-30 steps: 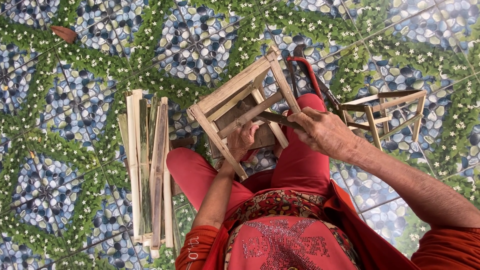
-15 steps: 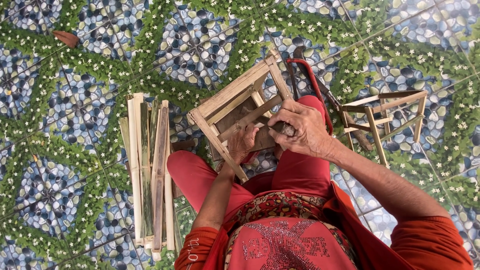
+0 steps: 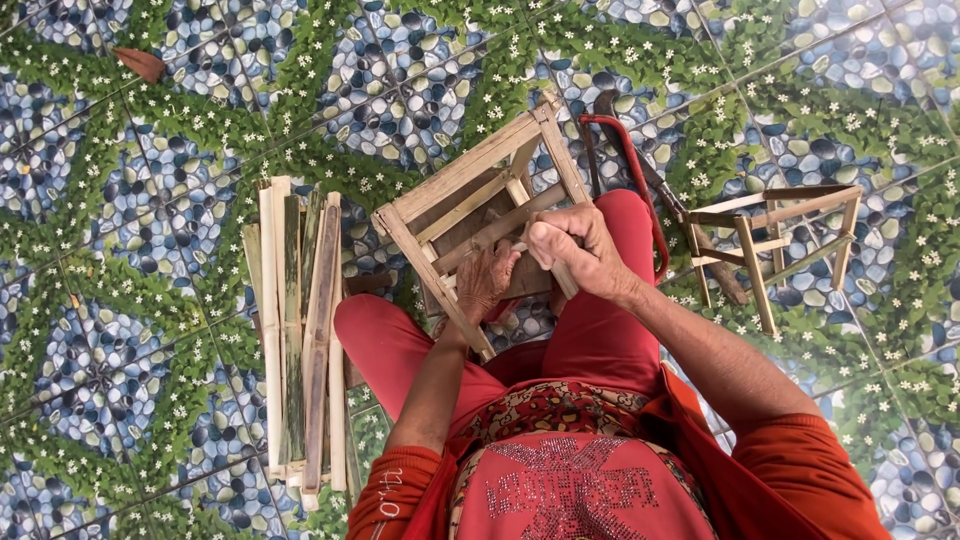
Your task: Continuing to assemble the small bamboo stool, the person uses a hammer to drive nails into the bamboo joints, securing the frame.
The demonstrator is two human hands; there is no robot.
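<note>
I sit on the floor with a small box-shaped frame of bamboo slats (image 3: 470, 190) resting on my red-trousered knees. My left hand (image 3: 487, 283) reaches into the frame from below and holds one of its inner slats. My right hand (image 3: 575, 250) is closed in a fist around a thin bamboo stick (image 3: 520, 218) that lies across the frame's inside. What the fist may hide besides the stick cannot be seen.
A bundle of long split bamboo strips (image 3: 297, 335) lies on the patterned tile floor at my left. At my right stands a second small bamboo frame (image 3: 775, 240), with a red-framed saw (image 3: 640, 180) and a dark-handled tool (image 3: 715, 275) between it and my knee.
My right hand has moved left, from the frame's right side to its middle, and closed on the stick. The frame has tilted flatter on my knees.
</note>
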